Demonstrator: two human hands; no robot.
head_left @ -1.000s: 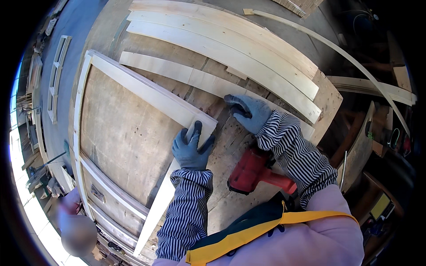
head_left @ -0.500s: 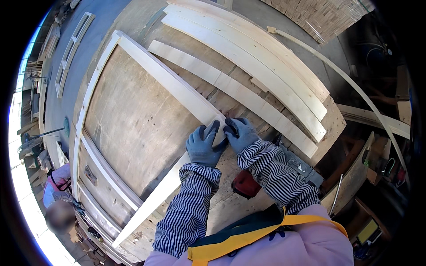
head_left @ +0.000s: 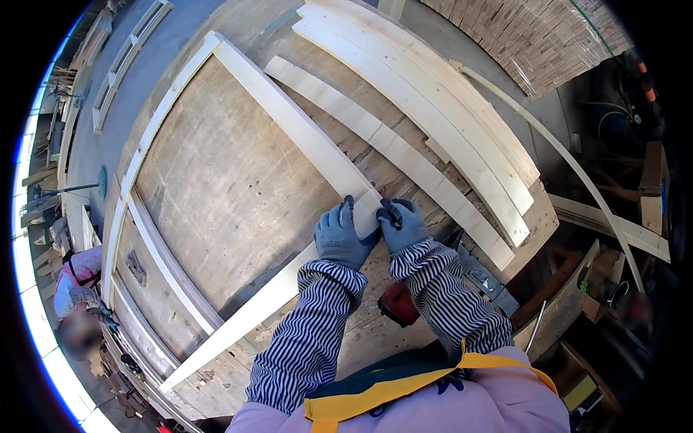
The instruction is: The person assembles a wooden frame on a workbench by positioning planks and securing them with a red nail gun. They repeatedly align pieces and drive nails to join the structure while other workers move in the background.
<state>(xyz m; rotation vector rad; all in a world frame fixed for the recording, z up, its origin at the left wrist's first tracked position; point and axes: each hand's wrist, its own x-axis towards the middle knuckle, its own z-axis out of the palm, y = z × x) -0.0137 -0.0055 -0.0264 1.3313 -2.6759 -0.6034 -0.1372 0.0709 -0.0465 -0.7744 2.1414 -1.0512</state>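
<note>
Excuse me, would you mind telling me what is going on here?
A gloved person is working at the right-hand corner of a pale wooden frame, which lies on a worn wooden table. The left hand lies over the corner, and the right hand, loosely curled, is at its outer edge. A red tool rests on the table, partly hidden by the right sleeve. A narrow board and several wider boards lie beside the frame.

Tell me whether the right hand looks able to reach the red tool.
Probably yes: the red tool lies on the workbench, nearer the body than the right hand. Nothing visible blocks the way, though the striped sleeve hides part of it and the hand is at the wooden frame's corner.
</note>
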